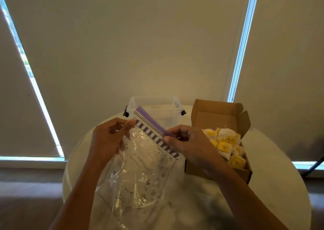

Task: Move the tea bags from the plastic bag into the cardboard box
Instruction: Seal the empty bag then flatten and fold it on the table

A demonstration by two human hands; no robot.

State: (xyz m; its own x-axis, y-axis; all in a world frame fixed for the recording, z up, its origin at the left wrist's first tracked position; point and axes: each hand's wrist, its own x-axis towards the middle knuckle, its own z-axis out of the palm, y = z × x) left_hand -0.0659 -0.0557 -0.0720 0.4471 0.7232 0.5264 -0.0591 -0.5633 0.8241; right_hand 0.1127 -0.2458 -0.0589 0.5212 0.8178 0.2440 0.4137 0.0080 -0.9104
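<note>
Over the middle of the round white table [273, 191] we saw both hands holding the plastic bag [140, 173] up off the surface, its purple zip strip at the top & tilted, left end higher. Left hand [107, 140] pinched the bag's top left corner betw. thumb & fingertips, just below the strip. Right hand [189, 147] pinched the strip itself further along toward its right end, fingers curled round it. The bag was clear w/ small purple drawings & a striped awning print under the zip, and its body hung crumpled toward the near edge. Tea bags [226, 142], white w/ yellow tags, lay heaped in the cardboard box [217, 114], which sat open near the right edge, lid flap upright at its far side. We couldn't tell whether any tea bag was inside the plastic bag. At the far edge, behind the zip strip, stood a clear plastic tub [157, 105] w/ dark side clips. Beige roller blinds [140, 37] filled the background, w/ bright slits betw. them.
</note>
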